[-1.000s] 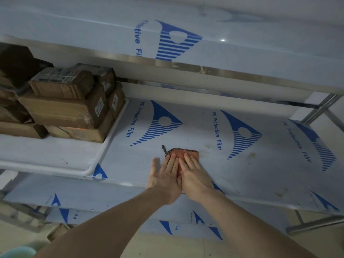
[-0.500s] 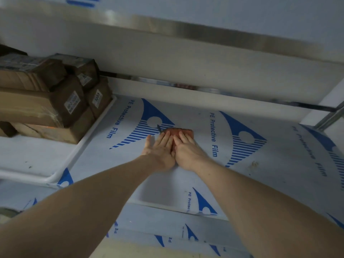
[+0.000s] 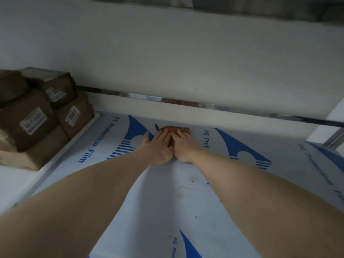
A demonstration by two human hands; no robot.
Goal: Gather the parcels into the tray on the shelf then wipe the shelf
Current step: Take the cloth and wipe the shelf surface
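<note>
I see a plain white wall [image 3: 186,58] behind the rack, dimly and evenly lit. A shiny metal rail [image 3: 186,102] runs along its base, and a metal upright [image 3: 335,139] stands at right.

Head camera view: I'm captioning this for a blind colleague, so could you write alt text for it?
Two bare hands, the left hand and right hand, press flat side by side on a reddish cloth near the back of a shelf covered in blue-printed protective film. At left, brown parcels sit stacked in a white tray.
</note>
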